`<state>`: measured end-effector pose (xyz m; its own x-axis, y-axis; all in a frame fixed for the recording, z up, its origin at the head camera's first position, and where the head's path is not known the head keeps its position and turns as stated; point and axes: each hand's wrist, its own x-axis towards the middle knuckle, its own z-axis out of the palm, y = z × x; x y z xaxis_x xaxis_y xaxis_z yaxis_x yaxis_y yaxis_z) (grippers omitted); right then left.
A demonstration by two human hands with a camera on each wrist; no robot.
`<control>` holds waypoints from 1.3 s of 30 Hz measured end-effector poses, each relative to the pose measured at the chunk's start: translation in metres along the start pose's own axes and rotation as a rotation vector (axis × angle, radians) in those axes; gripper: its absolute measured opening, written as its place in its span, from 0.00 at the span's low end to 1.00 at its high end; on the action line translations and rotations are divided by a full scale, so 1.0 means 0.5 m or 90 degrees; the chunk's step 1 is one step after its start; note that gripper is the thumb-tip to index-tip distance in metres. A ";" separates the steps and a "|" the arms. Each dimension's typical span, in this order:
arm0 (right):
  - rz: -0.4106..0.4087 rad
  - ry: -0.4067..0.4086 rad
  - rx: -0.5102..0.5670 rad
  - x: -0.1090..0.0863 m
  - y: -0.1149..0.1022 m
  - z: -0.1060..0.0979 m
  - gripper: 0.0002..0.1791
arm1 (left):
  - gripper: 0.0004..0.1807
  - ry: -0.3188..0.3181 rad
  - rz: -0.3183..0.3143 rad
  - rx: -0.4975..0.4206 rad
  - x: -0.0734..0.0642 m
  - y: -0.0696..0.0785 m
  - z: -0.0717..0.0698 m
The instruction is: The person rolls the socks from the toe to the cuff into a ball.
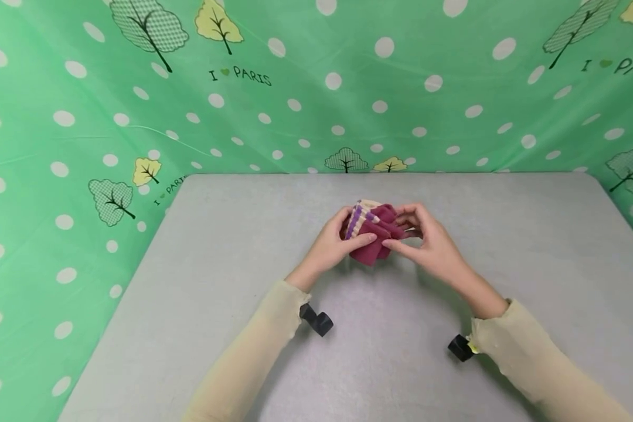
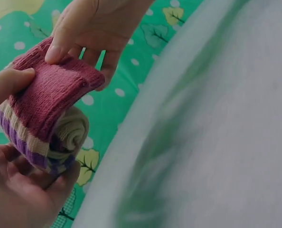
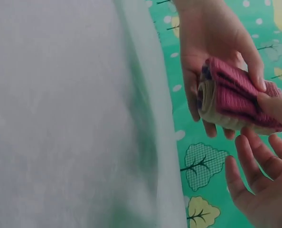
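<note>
Above the grey table, a rolled pair of knitted socks (image 1: pixel 370 249) is held between both hands. My left hand (image 1: pixel 328 243) cups the roll from the left and below, its thumb lying over the maroon cuff (image 2: pixel 46 88). On the other side, my right hand (image 1: pixel 436 247) pinches the cuff's edge between thumb and fingers. Purple and cream stripes run round the roll, and its coiled cream end (image 2: pixel 73 135) shows in the left wrist view. In the right wrist view, the maroon cuff (image 3: pixel 238 95) lies folded over the roll, with the right thumb pressing it.
The grey table (image 1: pixel 216 293) spreads out under the hands. Behind it and along both sides hangs a green cloth (image 1: pixel 295 135) with white dots and printed trees. Black wrist-worn devices (image 1: pixel 319 322) jut from below both cream sleeves.
</note>
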<state>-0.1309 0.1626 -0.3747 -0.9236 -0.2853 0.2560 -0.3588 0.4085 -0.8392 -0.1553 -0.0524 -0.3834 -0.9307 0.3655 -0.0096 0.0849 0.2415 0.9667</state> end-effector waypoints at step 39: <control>-0.093 0.161 0.022 -0.024 -0.034 0.006 0.08 | 0.25 0.060 0.004 -0.075 -0.016 0.022 0.024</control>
<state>-0.1131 0.1562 -0.3649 -0.8685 -0.1122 0.4829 -0.4895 0.3480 -0.7995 -0.1429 -0.0419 -0.3758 -0.9601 0.2793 0.0147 0.0533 0.1309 0.9900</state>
